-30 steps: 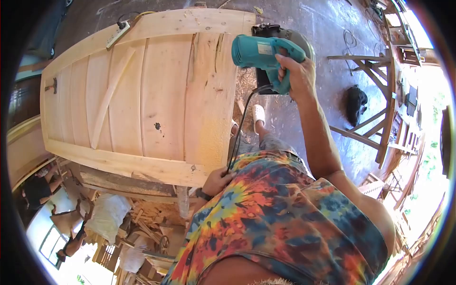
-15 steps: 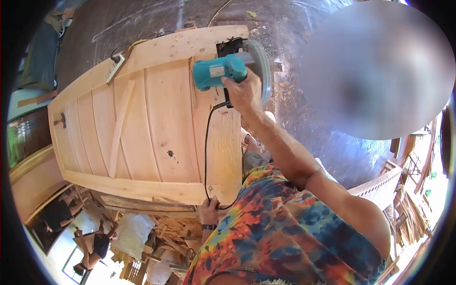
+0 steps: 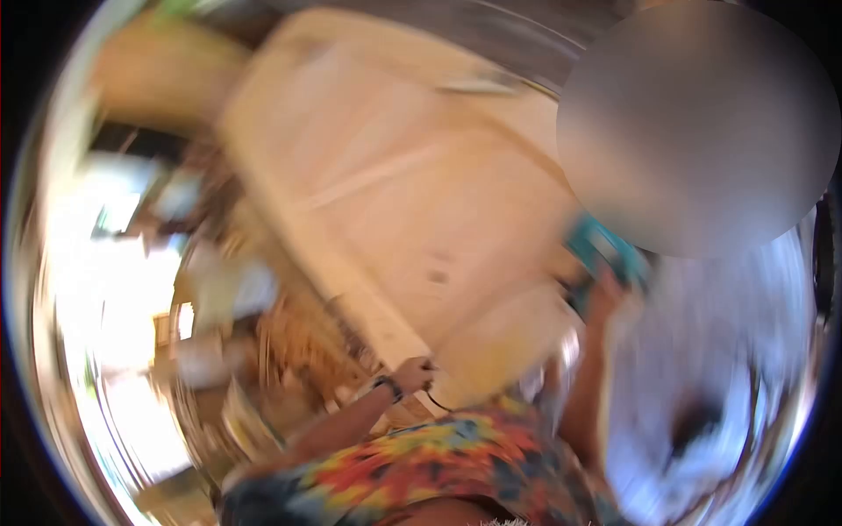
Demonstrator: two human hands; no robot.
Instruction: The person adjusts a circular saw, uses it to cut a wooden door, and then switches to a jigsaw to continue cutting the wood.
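Observation:
The whole view is smeared by motion. My right hand (image 3: 605,294) is wrapped around the handle of a teal circular saw (image 3: 614,250), at the far right end of a wooden panel (image 3: 491,184); the top of the view there is covered by a grey blur. My left hand (image 3: 414,375), with a dark wristband, is closed at the panel's near edge. From its fingers runs a black power cord (image 3: 434,401), which curves toward my shirt. The saw's blade is not distinguishable now.
A loose wooden strip (image 3: 373,178) lies across the panel, and a pale power strip (image 3: 478,87) rests near its far edge. Scrap wood (image 3: 307,355) is heaped on the left, beyond the panel's side. Bright openings stand farther left.
My view has swung left, so the panel appears turned and the saw lies farther right and lower. My left forearm now shows more fully. Both hands keep their holds.

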